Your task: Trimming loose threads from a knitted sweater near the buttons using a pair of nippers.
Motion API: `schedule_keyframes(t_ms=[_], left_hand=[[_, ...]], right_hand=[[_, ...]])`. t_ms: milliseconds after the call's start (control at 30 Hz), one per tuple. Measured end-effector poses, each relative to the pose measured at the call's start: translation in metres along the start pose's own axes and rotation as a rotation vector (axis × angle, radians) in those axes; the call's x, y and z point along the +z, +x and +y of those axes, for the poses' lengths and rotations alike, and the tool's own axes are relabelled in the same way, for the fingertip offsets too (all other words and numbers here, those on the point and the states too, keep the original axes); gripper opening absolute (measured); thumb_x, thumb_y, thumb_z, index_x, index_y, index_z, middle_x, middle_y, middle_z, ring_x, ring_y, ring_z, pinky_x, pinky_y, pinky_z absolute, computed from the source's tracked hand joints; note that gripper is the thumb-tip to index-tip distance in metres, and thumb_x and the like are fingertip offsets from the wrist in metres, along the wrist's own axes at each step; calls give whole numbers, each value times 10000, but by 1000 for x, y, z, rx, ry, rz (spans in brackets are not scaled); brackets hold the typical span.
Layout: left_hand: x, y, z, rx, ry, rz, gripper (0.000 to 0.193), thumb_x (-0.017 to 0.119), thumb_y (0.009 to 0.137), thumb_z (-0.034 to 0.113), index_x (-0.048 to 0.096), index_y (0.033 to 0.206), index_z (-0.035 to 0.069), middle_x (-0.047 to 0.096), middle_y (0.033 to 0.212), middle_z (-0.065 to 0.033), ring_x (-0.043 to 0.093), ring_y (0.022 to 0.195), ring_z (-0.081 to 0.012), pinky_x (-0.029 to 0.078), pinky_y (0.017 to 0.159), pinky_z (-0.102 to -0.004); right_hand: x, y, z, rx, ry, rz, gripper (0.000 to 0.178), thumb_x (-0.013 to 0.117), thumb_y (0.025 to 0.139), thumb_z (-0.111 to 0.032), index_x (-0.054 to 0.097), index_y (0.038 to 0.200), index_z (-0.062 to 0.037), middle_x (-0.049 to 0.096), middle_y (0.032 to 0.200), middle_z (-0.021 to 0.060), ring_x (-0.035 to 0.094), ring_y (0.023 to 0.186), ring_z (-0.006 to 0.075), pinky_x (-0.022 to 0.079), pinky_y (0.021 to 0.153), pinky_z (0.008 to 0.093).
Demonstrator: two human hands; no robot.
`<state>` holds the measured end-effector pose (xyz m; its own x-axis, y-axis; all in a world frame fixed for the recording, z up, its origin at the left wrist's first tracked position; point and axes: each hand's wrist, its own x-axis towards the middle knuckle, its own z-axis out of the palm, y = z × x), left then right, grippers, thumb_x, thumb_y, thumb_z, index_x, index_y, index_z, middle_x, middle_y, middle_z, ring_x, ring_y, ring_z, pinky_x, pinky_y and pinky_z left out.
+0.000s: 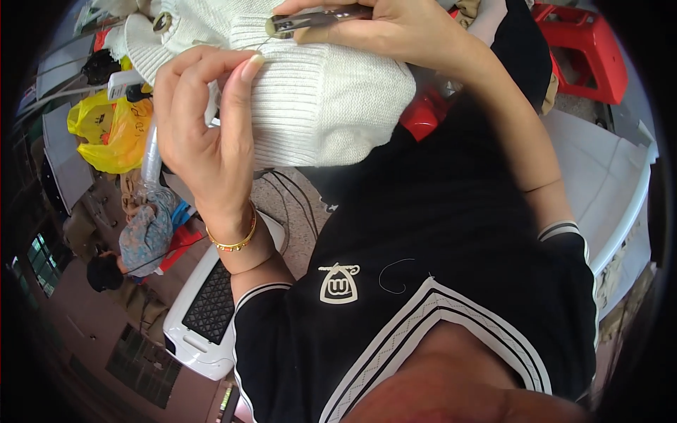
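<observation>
A cream knitted garment (367, 106) with a ribbed band lies in front of me at the top of the view. My left hand (204, 113) is at the left of the ribbing, its thumb and index finger pinched on a thin thread (265, 44) that leads up toward a metal tool. In my right hand (402, 32) is that small, shiny metal tool, which looks like thread clippers (321, 21). Its tip is just above my left fingertips, over the ribbing. A round button (162, 22) shows on the garment at the far left.
Left of me are a yellow plastic bag (109, 130) and a white appliance with a dark grille (204, 303). Another person (144, 240) is bent over further left. A red plastic stool (585, 46) stands at the upper right, and a white table (592, 176) curves along my right side.
</observation>
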<state>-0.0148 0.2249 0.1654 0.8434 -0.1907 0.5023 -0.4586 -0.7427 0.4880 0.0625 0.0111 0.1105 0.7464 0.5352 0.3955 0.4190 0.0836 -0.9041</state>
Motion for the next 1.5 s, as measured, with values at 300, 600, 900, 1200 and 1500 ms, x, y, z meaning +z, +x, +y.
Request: schedule_keyframes(t_ms=[300, 600, 900, 1200, 1500], left_hand=[[-20, -31, 11, -154, 2, 30, 139, 740, 837, -12, 700, 971, -11, 650, 892, -85, 610, 825, -186, 486, 747, -283], [-3, -31, 18, -280, 14, 155, 235, 842, 756, 67, 773, 980, 51, 635, 781, -20, 578, 736, -118, 448, 697, -252], [1, -14, 17, -246, 48, 122, 168, 856, 726, 109, 792, 881, 102, 558, 680, 6, 493, 669, -128, 379, 646, -276], [17, -11, 8, -151, -62, 150, 103, 790, 829, 74, 718, 893, 34, 601, 859, -33, 543, 777, -148, 445, 716, -269], [22, -12, 7, -157, -56, 145, 88, 718, 901, 61, 650, 916, 8, 613, 907, -66, 564, 802, -193, 464, 742, -298]], right_hand=[[18, 5, -5, -531, -493, -9, 382, 713, 782, -19, 708, 1163, -24, 690, 812, 110, 657, 662, 215, 492, 587, 301], [32, 11, 4, -547, -252, 89, 295, 700, 853, -19, 716, 1146, 7, 693, 776, 130, 642, 646, 185, 487, 586, 288], [29, -4, -15, -49, 47, 51, 257, 676, 898, -34, 712, 1143, 33, 721, 822, 140, 648, 671, 153, 495, 604, 268], [17, -1, -5, -431, -289, 97, 328, 722, 885, -97, 682, 1186, 30, 701, 879, 143, 632, 706, 163, 488, 620, 273], [2, -19, -76, 88, -444, -63, 335, 749, 848, -167, 654, 1136, -25, 563, 832, 103, 601, 719, 267, 491, 644, 337]])
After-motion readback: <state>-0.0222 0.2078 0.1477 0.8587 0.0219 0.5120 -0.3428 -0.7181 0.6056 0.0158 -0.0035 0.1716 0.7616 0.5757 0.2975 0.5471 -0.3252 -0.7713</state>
